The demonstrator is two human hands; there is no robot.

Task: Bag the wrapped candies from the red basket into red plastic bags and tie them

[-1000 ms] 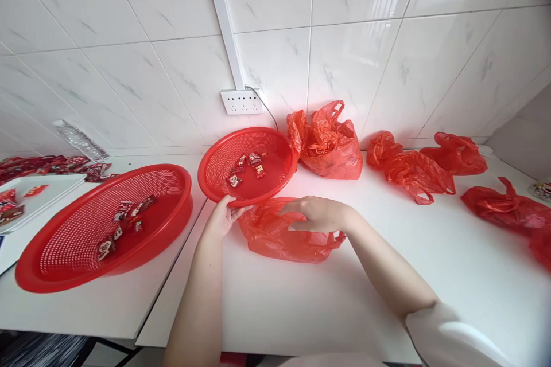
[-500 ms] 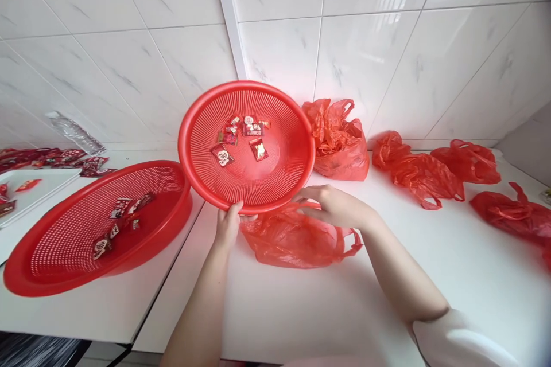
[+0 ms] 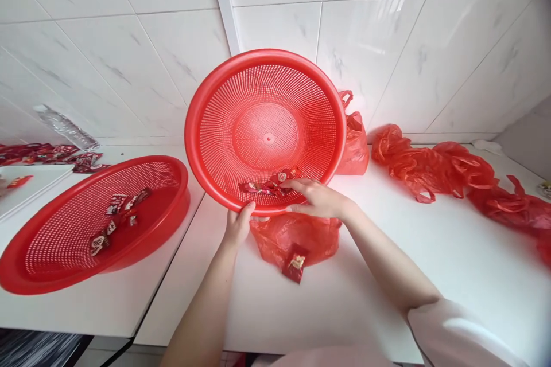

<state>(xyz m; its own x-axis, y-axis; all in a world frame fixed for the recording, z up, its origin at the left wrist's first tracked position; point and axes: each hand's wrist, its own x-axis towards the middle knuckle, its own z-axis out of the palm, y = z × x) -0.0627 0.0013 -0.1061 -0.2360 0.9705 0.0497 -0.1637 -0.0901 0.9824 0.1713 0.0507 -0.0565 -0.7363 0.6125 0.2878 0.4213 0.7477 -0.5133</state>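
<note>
Altogether, two red perforated baskets are showing: one tilted basket (image 3: 269,109) is facing the person above the right desk (image 3: 353,315), and one resting basket (image 3: 157,226) is sitting near the right edge of the left desk (image 3: 103,309). Several wrapped packets (image 3: 258,187) are lying bunched low in the tilted basket, overlapping too much for counting. One loose packet (image 3: 296,264) is showing against the near side of one open red bag (image 3: 321,243), below the tilted basket, which is leaning up just beyond both hands. The left hand (image 3: 241,223) is pinching its near rim; the right hand (image 3: 321,198) is holding loosely curved fingers over the packets, but whether it is pinching any, I cannot tell.
</note>
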